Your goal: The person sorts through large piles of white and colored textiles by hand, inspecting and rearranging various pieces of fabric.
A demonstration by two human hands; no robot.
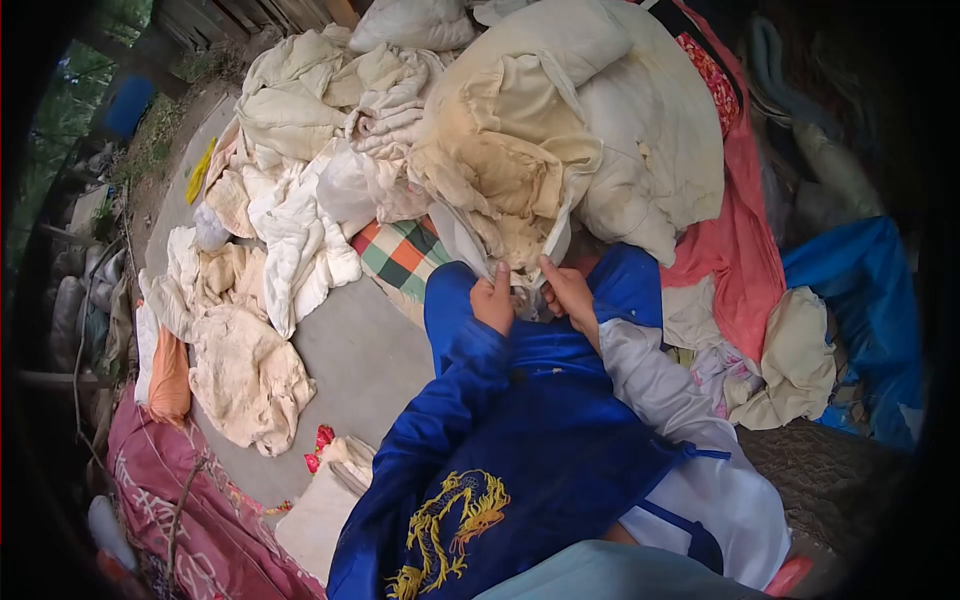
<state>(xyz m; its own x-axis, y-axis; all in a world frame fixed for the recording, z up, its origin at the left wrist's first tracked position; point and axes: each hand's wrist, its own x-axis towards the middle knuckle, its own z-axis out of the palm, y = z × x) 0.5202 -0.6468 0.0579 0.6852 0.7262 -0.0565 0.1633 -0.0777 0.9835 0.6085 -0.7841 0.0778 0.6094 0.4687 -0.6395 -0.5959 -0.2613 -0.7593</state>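
Observation:
My left hand and my right hand are close together, each pinching the hanging edge of a stained cream-white cloth. That cloth droops from a big heap of pale fabric directly ahead. Both hands rest over a blue garment with a yellow embroidered dragon that lies across my lap. My right arm wears a white sleeve; my left arm is in a blue sleeve.
Piles of cream and white rags spread over the concrete ground to the left. A checked cloth lies under the heap. Pink fabric and blue sheeting lie right; a red printed sack sits lower left.

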